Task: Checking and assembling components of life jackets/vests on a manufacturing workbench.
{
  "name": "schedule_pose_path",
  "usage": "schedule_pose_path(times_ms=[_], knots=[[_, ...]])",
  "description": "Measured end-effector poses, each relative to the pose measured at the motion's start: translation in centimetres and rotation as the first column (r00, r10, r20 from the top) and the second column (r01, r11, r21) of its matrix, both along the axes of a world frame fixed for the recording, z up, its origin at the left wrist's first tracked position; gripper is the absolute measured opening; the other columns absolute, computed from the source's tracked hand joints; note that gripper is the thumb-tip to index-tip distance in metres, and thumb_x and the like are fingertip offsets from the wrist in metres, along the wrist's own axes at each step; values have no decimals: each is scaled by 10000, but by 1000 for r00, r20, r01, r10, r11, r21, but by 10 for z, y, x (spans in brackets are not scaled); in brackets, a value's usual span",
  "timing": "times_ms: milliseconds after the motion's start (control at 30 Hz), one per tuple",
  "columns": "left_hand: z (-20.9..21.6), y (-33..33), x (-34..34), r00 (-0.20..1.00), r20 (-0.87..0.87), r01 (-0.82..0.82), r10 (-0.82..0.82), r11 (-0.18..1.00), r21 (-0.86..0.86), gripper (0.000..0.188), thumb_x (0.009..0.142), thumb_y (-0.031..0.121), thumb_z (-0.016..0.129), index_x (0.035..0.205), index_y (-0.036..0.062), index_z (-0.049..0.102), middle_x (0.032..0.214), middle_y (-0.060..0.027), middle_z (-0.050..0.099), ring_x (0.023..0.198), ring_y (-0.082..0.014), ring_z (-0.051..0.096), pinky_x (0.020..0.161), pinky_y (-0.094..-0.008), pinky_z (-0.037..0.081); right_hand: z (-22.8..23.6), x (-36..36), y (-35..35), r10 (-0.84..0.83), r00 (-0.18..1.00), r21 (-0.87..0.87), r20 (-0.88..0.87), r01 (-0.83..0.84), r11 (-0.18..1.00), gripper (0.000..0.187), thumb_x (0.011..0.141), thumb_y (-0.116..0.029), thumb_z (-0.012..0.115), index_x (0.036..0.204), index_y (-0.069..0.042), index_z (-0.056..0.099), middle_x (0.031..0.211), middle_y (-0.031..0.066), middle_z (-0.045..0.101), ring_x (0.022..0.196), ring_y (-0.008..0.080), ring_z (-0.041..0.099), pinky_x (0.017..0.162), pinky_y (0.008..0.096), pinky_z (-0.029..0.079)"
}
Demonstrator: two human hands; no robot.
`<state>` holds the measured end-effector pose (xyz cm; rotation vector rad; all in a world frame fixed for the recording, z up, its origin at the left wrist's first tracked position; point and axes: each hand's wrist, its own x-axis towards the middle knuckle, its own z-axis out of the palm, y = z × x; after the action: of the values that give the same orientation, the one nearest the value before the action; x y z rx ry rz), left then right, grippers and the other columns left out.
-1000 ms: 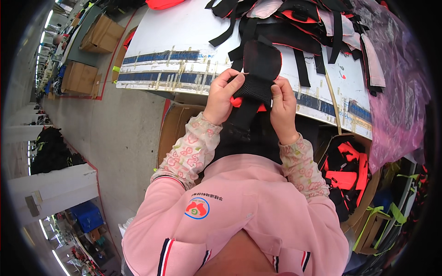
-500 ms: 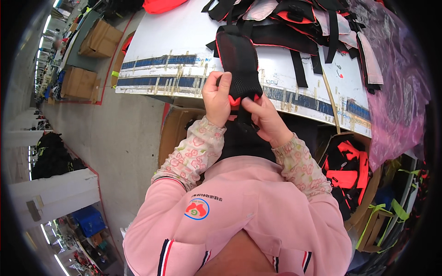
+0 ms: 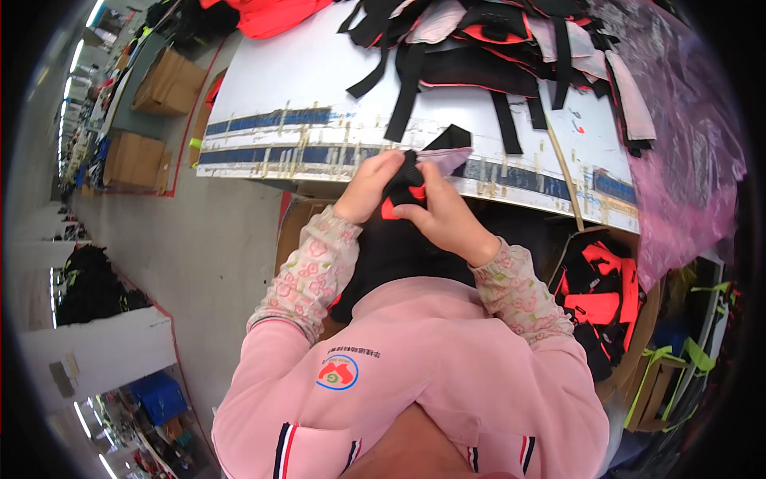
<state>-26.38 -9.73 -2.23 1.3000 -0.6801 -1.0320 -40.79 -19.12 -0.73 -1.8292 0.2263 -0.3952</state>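
Observation:
Both hands grip a black padded strap [image 3: 401, 185] with orange-red edging, at the near edge of the white table. My left hand [image 3: 369, 188] pinches its left side. On its right side, my right hand [image 3: 449, 214] holds on with the thumb below and the fingers behind. The strap looks bunched or folded between the hands, and part of it is hidden by them. Just beyond the right fingers, a pale flap [image 3: 453, 160] and a black webbing piece [image 3: 448, 137] stick up over the table edge.
Similar black straps [image 3: 479, 70] are heaped on the far side of the white table [image 3: 311, 84], beside red fabric [image 3: 283, 17]. A thin wooden stick [image 3: 565, 164] crosses the right front edge. Purple plastic sheeting [image 3: 678, 160] hangs at right, above a carton of black-and-red pieces [image 3: 598, 303].
The strap, earlier stretched out flat over the table, is now folded up and drawn nearer to me. Both hands have come slightly closer to my body, still gripping it.

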Motion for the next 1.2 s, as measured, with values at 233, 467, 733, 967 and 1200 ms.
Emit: schedule_pose_path(times_ms=[233, 467, 733, 967, 1200], knots=[[-2, -1, -3, 957, 228, -172, 182, 983, -62, 155, 922, 163, 557, 880, 16, 576, 826, 15, 561, 753, -51, 494, 684, -201, 411, 0, 4, -1, -55, 998, 12, -32, 56, 998, 505, 760, -57, 688, 1148, 41, 380, 955, 287, 581, 937, 429, 578, 775, 417, 466], [3, -14, 1, 973, 153, -163, 174, 983, -86, 156, 911, 138, 582, 798, 38, 540, 723, 46, 531, 665, -18, 457, 594, -178, 391, -25, 8, 2, -135, 988, 104, -79, 142, 984, 497, 810, 7, 611, 1218, 36, 329, 802, 173, 603, 578, 193, 609, 525, 306, 477], [-13, -16, 7, 964, 249, -88, 92, 996, -27, 147, 870, 127, 632, 789, 31, 556, 692, 29, 565, 621, -25, 485, 562, -183, 395, -28, 3, 7, -101, 964, 429, -247, 203, 880, 532, 806, -124, 656, 1213, 32, 350, 934, 162, 608, 709, 204, 625, 642, 319, 492], [-18, -28, 26, 720, 526, -401, 453, 890, -219, 173, 822, 119, 681, 736, 27, 564, 605, 39, 517, 561, -28, 416, 506, -201, 350, -36, 22, 6, 143, 977, 677, -157, 1, 736, 197, 922, -190, 507, 1001, -11, 534, 708, 68, 620, 601, 98, 560, 516, 237, 429], [3, -30, 90, 389, 681, -559, 621, 747, -361, 248, 817, 216, 689, 731, 11, 577, 598, -65, 568, 543, -129, 505, 531, -291, 424, -24, 32, 21, 238, 966, 665, -100, -114, 738, 249, 919, -164, 483, 1003, 49, 580, 704, 105, 643, 578, 108, 538, 543, 233, 426]])
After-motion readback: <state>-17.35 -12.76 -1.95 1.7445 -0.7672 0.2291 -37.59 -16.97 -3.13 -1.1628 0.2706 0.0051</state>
